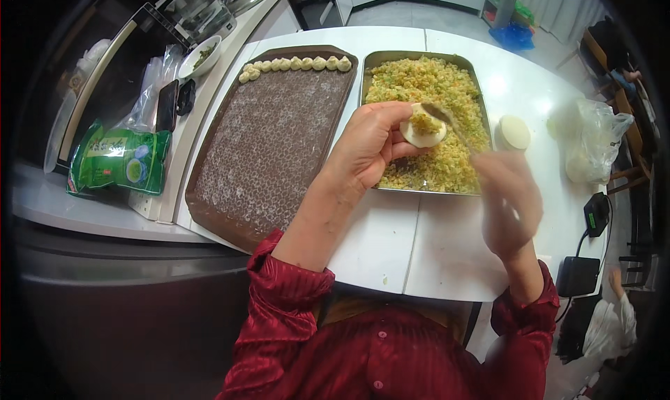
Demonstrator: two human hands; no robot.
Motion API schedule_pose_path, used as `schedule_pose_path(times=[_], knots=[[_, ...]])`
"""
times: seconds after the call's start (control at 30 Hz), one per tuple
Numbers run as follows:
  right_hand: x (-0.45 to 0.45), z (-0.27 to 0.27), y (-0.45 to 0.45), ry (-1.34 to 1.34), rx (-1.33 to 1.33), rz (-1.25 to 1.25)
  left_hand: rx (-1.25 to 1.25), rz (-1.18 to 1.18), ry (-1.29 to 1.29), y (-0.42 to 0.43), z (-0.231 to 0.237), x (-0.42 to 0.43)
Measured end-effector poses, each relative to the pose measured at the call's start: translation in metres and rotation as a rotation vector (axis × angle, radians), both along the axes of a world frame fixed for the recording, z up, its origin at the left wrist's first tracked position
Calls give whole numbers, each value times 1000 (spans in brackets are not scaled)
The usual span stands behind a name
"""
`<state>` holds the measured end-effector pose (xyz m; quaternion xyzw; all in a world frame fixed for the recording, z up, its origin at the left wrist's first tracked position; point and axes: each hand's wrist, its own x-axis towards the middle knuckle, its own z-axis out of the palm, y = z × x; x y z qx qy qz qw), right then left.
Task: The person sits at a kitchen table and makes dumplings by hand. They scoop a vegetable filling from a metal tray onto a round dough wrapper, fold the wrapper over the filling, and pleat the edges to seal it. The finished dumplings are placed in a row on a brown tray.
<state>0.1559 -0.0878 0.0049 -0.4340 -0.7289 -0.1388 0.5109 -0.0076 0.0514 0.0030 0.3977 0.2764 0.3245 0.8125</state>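
Observation:
My left hand (369,141) holds a round dough wrapper (421,139) above a metal tray (487,120) of chopped yellow-green filling (426,81). A small mound of filling lies on the wrapper. My right hand (510,201), blurred, grips a spoon (450,121) whose bowl touches the filling on the wrapper. A stack of pale round wrappers (514,132) sits to the right of the metal tray. On the left, a brown floured tray (261,149) carries a row of pleated dumplings (306,63) along its far edge, with a few more at its far left corner.
A clear plastic bag (596,138) with pale contents rests at the table's right, near black power adapters (578,275) and a cable. The left counter holds a green printed package (120,159), a phone (167,106) and a white bowl (200,57) of greens. Another person (602,321) is partly visible at right.

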Motion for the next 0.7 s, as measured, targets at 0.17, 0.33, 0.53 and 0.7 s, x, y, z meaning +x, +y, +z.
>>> schedule_pose_path(times=[0.17, 0.33, 0.53, 0.7], knots=[[2, 0, 0, 53, 6, 14, 21, 15, 21, -2, -2, -1], [4, 0, 2, 53, 53, -40, -25, 43, -20, 1, -1, -1], [2, -4, 2, -26, 24, -70, -27, 38, -53, 3, -4, 1], [2, -1, 4, -16, 67, -90, -33, 59, -38, 5, -6, -2]])
